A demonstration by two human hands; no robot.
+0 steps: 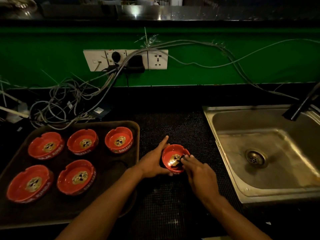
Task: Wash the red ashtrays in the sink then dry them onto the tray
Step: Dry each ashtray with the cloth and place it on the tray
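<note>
We see the ashtray (174, 157) between tray (135, 125) and sink (210, 116), tilted toward us (round, no long axis); left hand (154, 161) cups it, right hand (199, 177) presses a dark cloth (180, 161) inside.

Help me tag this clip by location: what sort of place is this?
Probably the back counter of a bar or café. A tray holds five matching branded red ashtrays, a steel sink is set into the dark counter, and cables run from a wall socket panel.
</note>
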